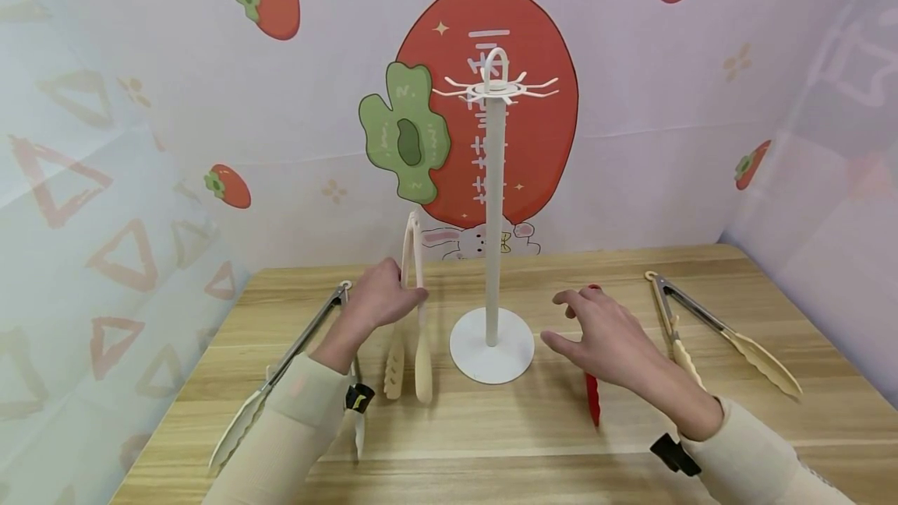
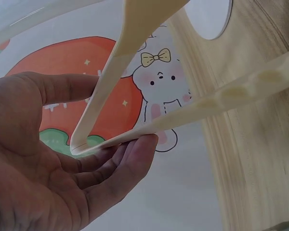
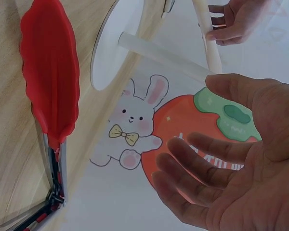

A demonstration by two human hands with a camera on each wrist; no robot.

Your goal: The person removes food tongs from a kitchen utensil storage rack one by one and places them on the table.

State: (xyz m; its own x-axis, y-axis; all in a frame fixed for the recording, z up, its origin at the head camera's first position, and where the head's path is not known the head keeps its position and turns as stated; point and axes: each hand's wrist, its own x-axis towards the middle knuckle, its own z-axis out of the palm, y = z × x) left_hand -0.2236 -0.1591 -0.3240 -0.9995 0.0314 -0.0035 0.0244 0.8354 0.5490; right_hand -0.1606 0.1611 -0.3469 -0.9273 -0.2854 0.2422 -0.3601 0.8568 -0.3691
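Observation:
My left hand (image 1: pixel 380 296) holds a pair of beige tongs (image 1: pixel 424 369) by the arms near their hinge, thumb on one arm and fingers against the other. The tongs hang upright with the hinge on top and the two heads spread apart, left of a white rack stand (image 1: pixel 494 217). To the stand's right, my right hand (image 1: pixel 609 340) hovers with spread, slightly bent fingers and holds nothing. Red-headed tongs (image 3: pixel 50 72) lie on the table below it, partly hidden by that hand in the head view.
White-headed tongs with metal arms (image 1: pixel 242 429) lie at the left, partly behind my left forearm. Cream-headed tongs (image 1: pixel 761 357) lie spread at the right. Thin hooks (image 1: pixel 536 89) stick out around the stand's top. A printed cloth backdrop (image 1: pixel 631 84) rises behind the wooden table (image 1: pixel 533 439).

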